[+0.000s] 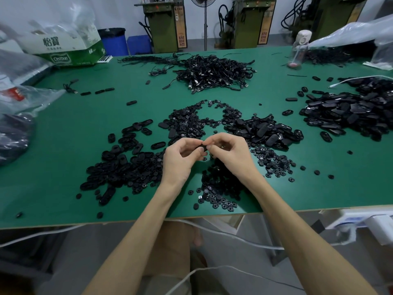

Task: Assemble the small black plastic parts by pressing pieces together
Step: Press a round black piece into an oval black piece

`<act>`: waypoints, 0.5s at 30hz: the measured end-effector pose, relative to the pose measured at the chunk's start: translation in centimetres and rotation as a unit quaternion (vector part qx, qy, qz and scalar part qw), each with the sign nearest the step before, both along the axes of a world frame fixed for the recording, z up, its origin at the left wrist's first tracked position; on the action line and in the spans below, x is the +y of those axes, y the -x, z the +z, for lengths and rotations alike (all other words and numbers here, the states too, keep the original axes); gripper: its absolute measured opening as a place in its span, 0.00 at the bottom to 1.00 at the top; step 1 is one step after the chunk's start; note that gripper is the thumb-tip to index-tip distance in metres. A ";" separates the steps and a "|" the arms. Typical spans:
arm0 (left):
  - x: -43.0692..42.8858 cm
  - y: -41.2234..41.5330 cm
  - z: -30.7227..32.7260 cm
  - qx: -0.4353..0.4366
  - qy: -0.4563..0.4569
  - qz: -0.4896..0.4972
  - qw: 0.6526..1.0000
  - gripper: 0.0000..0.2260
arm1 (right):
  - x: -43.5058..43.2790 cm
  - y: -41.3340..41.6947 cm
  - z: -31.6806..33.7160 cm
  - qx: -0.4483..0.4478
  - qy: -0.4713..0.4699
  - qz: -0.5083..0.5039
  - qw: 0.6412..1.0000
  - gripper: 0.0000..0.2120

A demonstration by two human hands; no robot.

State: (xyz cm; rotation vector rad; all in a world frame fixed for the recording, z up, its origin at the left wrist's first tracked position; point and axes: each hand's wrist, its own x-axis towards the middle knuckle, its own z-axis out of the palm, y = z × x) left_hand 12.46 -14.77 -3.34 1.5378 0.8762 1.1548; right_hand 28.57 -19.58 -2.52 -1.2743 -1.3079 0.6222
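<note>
My left hand [180, 158] and my right hand [229, 154] meet above the green table [63, 145], fingers curled around one small black plastic part [203, 148] pinched between them. Most of that part is hidden by my fingertips. Below and around the hands lie heaps of black pieces: oval shells [127, 165] to the left, small round discs [219, 188] under my right wrist, more discs [191, 120] just beyond the hands, and oval covers [268, 130] to the right.
A tangle of black cables [214, 73] lies at the table's middle back. A large heap of oval parts [348, 111] sits far right. Plastic bags [19, 107] and a carton [70, 52] crowd the left; a bottle [298, 50] stands back right.
</note>
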 end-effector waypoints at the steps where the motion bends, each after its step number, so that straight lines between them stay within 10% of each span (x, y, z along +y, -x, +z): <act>1: 0.0 -0.1 0.0 0.010 -0.011 0.001 1.000 0.06 | 0.0 0.0 -0.1 0.001 0.001 -0.011 1.000 0.09; 10: -0.4 -0.6 -0.1 0.137 -0.089 0.043 0.986 0.06 | 0.0 -0.9 0.4 0.193 -0.007 -0.111 0.975 0.09; 15: -1.0 -1.1 0.3 0.202 -0.172 0.022 0.964 0.07 | -0.4 -2.2 1.1 0.587 -0.026 -0.048 0.808 0.08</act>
